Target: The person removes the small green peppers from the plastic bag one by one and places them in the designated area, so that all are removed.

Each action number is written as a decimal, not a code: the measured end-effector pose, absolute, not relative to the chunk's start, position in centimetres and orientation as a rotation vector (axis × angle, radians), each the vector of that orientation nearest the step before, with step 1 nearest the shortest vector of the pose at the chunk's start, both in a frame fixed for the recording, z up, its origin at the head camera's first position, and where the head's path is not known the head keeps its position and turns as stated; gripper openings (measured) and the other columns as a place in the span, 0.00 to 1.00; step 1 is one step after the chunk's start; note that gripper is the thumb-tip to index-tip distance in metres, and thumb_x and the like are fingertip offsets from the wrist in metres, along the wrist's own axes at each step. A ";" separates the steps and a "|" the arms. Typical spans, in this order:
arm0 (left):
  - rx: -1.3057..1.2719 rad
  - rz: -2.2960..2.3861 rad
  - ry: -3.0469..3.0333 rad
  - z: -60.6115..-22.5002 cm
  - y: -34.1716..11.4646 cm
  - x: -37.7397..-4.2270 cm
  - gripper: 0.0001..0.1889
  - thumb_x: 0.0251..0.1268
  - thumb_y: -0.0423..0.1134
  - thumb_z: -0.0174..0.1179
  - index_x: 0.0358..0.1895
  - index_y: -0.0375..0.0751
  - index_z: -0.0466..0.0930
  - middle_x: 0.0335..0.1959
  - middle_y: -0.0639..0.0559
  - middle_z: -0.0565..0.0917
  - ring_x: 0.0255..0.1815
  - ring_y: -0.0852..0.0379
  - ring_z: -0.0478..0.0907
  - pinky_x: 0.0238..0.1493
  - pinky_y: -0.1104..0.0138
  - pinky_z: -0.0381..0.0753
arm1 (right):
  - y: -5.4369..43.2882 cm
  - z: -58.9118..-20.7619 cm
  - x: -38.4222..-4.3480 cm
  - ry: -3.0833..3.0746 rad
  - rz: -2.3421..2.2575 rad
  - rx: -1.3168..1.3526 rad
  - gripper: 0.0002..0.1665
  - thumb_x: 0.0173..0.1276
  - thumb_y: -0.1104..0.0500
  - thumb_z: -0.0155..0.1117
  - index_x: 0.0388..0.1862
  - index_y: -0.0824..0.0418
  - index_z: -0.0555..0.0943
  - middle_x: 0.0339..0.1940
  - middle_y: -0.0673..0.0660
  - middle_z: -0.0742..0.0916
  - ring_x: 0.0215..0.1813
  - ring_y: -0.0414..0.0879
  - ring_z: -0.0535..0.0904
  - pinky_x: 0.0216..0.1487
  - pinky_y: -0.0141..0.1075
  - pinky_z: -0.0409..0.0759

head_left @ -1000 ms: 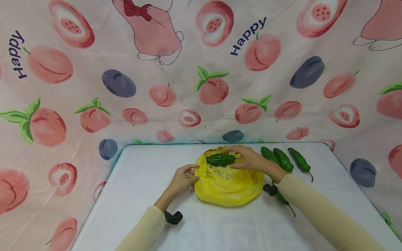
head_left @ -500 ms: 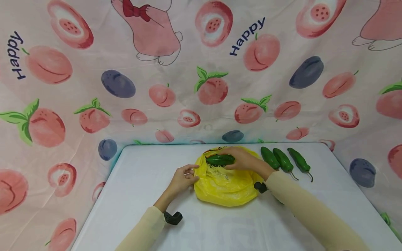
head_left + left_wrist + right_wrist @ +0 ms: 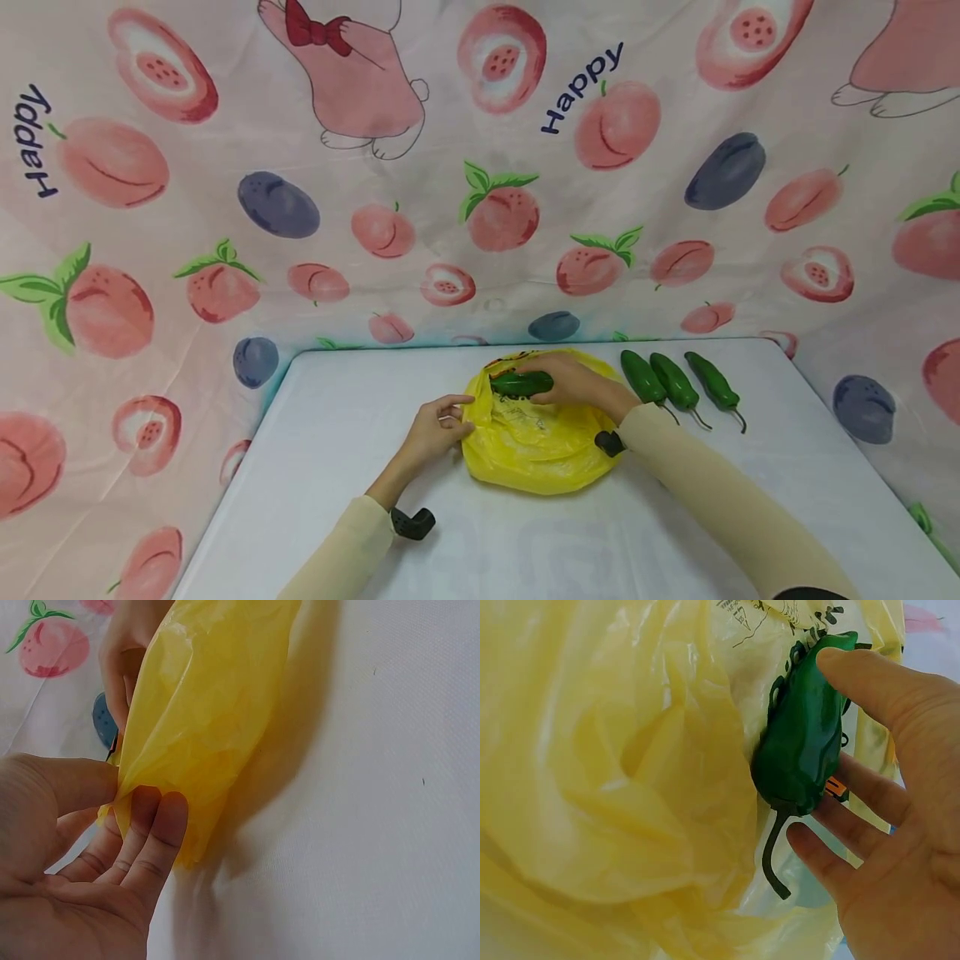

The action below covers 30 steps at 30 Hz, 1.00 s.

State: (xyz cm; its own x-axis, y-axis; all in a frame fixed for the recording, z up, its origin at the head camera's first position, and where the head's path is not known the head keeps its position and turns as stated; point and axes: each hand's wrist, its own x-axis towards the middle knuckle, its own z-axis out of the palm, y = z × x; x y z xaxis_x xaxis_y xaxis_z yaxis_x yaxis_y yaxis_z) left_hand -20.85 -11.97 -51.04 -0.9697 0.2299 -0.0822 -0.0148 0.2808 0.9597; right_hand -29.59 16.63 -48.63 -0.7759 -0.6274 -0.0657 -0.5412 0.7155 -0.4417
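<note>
A yellow plastic bag point(image 3: 536, 454) lies on the table, its mouth at the far left side. My left hand point(image 3: 433, 432) pinches the bag's left edge between thumb and fingers, as the left wrist view shows with the thin film point(image 3: 214, 690). Over the bag's far part, my right hand point(image 3: 572, 385) holds a green chili pepper point(image 3: 521, 384) lying crosswise at the opening. In the right wrist view the thumb presses on the pepper point(image 3: 802, 739) near one end, with fingers behind it and the curved stem hanging free. What the bag contains is hidden.
Three more green peppers point(image 3: 677, 383) lie side by side on the white table point(image 3: 337, 417), right of the bag. A peach-print cloth point(image 3: 420, 242) hangs behind the table's far edge. Black wrist cameras point(image 3: 414, 523) sit on both wrists.
My right hand has shifted left, from the pepper's stem end to round its body. A pepper seen below the right forearm is now hidden by the sleeve. The left hand stays in place.
</note>
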 end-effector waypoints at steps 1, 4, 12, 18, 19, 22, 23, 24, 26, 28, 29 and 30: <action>0.200 1.758 2.342 -51.1 -12.0 -20.8 0.24 0.64 0.26 0.67 0.64 0.36 0.80 0.41 0.44 0.80 0.28 0.58 0.77 0.31 0.65 0.83 | 16.6 -48.7 -29.7 2.708 -0.600 -0.937 0.32 0.68 0.53 0.74 0.70 0.51 0.79 0.69 0.55 0.80 0.71 0.55 0.73 0.73 0.54 0.69; 0.195 1.761 2.337 -51.2 -12.0 -20.9 0.24 0.64 0.27 0.67 0.64 0.36 0.80 0.40 0.45 0.80 0.28 0.58 0.77 0.31 0.64 0.84 | 16.4 -49.0 -29.9 2.698 -0.610 -0.934 0.30 0.69 0.52 0.73 0.69 0.51 0.80 0.68 0.54 0.81 0.70 0.53 0.75 0.72 0.52 0.70; 0.197 1.760 2.339 -51.2 -12.0 -20.9 0.23 0.64 0.26 0.66 0.63 0.36 0.80 0.39 0.45 0.80 0.27 0.58 0.77 0.31 0.64 0.84 | 16.1 -48.8 -30.0 2.686 -0.658 -0.919 0.24 0.73 0.56 0.69 0.67 0.54 0.81 0.67 0.57 0.82 0.66 0.53 0.77 0.69 0.51 0.73; 0.211 1.763 2.339 -51.2 -12.0 -20.9 0.23 0.64 0.26 0.66 0.63 0.36 0.80 0.39 0.45 0.80 0.27 0.58 0.77 0.30 0.65 0.83 | 16.2 -48.9 -30.1 2.675 -0.685 -0.940 0.22 0.73 0.58 0.67 0.65 0.56 0.81 0.67 0.58 0.82 0.65 0.54 0.77 0.67 0.52 0.74; 0.210 1.763 2.339 -51.2 -12.0 -20.9 0.23 0.64 0.26 0.66 0.63 0.36 0.80 0.39 0.45 0.80 0.27 0.58 0.77 0.31 0.65 0.84 | 16.1 -49.0 -30.1 2.674 -0.684 -0.935 0.22 0.73 0.58 0.67 0.65 0.56 0.81 0.67 0.58 0.82 0.65 0.53 0.77 0.67 0.52 0.75; 0.209 1.763 2.339 -51.1 -12.0 -20.9 0.23 0.64 0.26 0.66 0.63 0.36 0.80 0.39 0.45 0.80 0.27 0.58 0.77 0.31 0.65 0.84 | 16.1 -49.1 -30.1 2.668 -0.683 -0.906 0.22 0.74 0.58 0.68 0.65 0.55 0.81 0.68 0.56 0.81 0.65 0.52 0.77 0.67 0.50 0.75; 0.210 1.764 2.339 -51.1 -11.9 -20.9 0.23 0.64 0.26 0.66 0.63 0.36 0.80 0.40 0.45 0.80 0.27 0.59 0.77 0.31 0.65 0.84 | 16.0 -49.2 -30.1 2.669 -0.679 -0.904 0.22 0.74 0.57 0.68 0.65 0.55 0.81 0.68 0.56 0.81 0.65 0.52 0.77 0.67 0.50 0.75; 0.214 1.765 2.339 -51.2 -11.9 -20.9 0.23 0.64 0.26 0.66 0.63 0.36 0.80 0.40 0.45 0.80 0.27 0.59 0.77 0.31 0.65 0.84 | 16.0 -49.2 -30.1 2.667 -0.678 -0.891 0.22 0.74 0.57 0.68 0.65 0.54 0.81 0.68 0.56 0.81 0.65 0.51 0.77 0.67 0.50 0.75; 0.218 1.765 2.341 -51.2 -11.9 -20.9 0.23 0.63 0.26 0.66 0.63 0.36 0.80 0.40 0.45 0.80 0.27 0.59 0.77 0.31 0.65 0.84 | 16.0 -49.3 -30.1 2.668 -0.680 -0.883 0.22 0.74 0.58 0.67 0.65 0.54 0.81 0.68 0.56 0.81 0.64 0.51 0.77 0.66 0.50 0.76; 0.221 1.767 2.340 -51.2 -11.9 -20.9 0.23 0.63 0.26 0.66 0.63 0.35 0.80 0.39 0.45 0.80 0.27 0.58 0.78 0.31 0.64 0.85 | 16.0 -49.3 -30.0 2.667 -0.684 -0.880 0.21 0.74 0.58 0.67 0.65 0.54 0.81 0.67 0.57 0.81 0.63 0.52 0.77 0.65 0.50 0.76; 0.221 1.769 2.338 -51.2 -11.9 -20.9 0.23 0.63 0.26 0.66 0.63 0.35 0.80 0.39 0.45 0.80 0.27 0.58 0.78 0.31 0.64 0.85 | 16.0 -49.3 -30.0 2.668 -0.685 -0.881 0.21 0.74 0.58 0.67 0.65 0.54 0.81 0.67 0.57 0.81 0.63 0.52 0.78 0.65 0.50 0.76; 0.221 1.770 2.337 -51.2 -12.0 -20.9 0.23 0.63 0.26 0.66 0.63 0.35 0.80 0.39 0.45 0.80 0.27 0.58 0.78 0.31 0.64 0.85 | 15.9 -49.3 -30.0 2.666 -0.688 -0.875 0.21 0.74 0.58 0.67 0.65 0.53 0.81 0.68 0.57 0.81 0.63 0.52 0.77 0.65 0.50 0.76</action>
State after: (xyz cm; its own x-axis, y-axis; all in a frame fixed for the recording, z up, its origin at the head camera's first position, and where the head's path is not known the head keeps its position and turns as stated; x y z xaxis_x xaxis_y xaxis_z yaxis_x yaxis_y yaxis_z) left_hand -20.88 -11.95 -51.19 -0.9686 0.2387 -0.0694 -0.0021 0.2713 0.9625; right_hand -29.99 15.94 -49.30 -0.7876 -0.6097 -0.0891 -0.4906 0.7079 -0.5081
